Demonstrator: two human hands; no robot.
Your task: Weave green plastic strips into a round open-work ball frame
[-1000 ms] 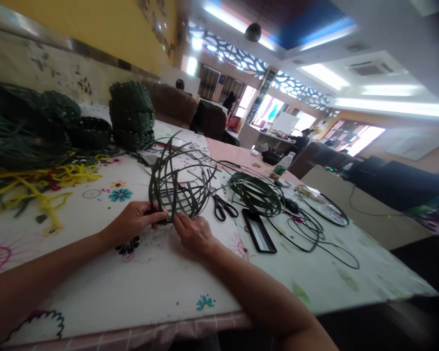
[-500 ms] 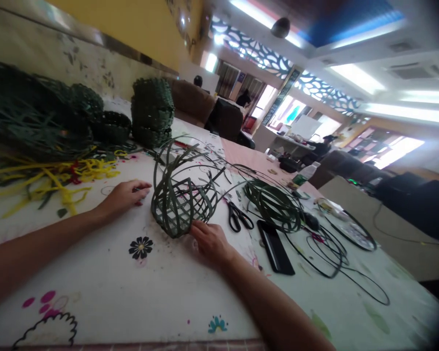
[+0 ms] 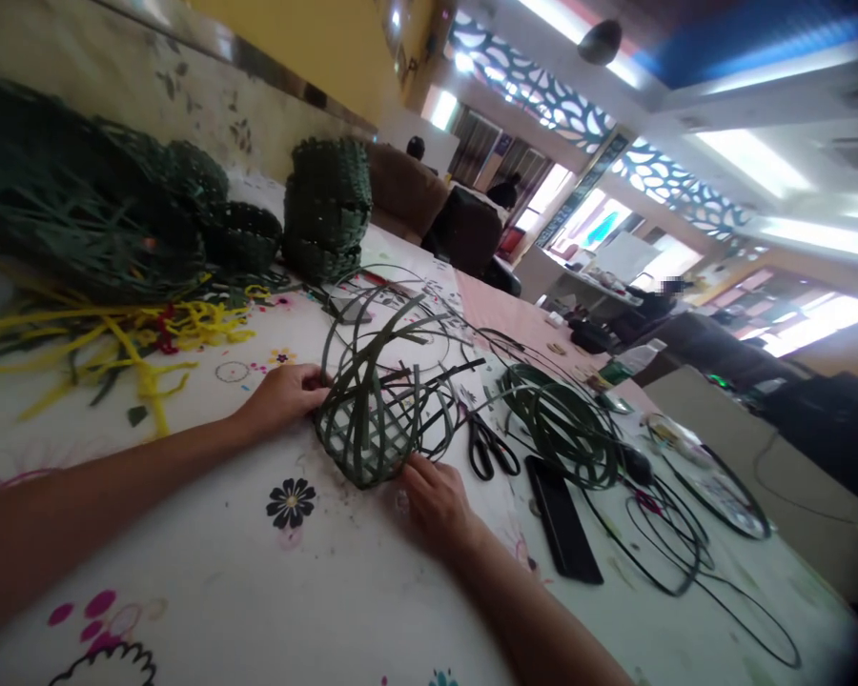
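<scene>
A partly woven basket (image 3: 372,438) of dark green flat strips lies in front of me, its loose ends curving up and crossing above the latticed base. At its left side is my left hand (image 3: 286,395), fingers bent together on the edge strips. My right hand (image 3: 436,495) pinches the lower right corner of the weave, the fingertips partly hidden. Black-handled scissors (image 3: 490,448) lie just right of the basket, and beyond them rests a coil of green strip (image 3: 561,424).
A black phone (image 3: 563,519) lies on the flowered tablecloth (image 3: 221,562) at the right. Finished green baskets (image 3: 329,205) are stacked at the back, beside a large dark woven heap (image 3: 64,210). Yellow strips (image 3: 135,357) spread at the left. A person (image 3: 647,305) sits far off.
My left hand has moved right, from apart from the basket to its left edge. My right hand keeps its hold on the corner. The whole view has shifted slightly.
</scene>
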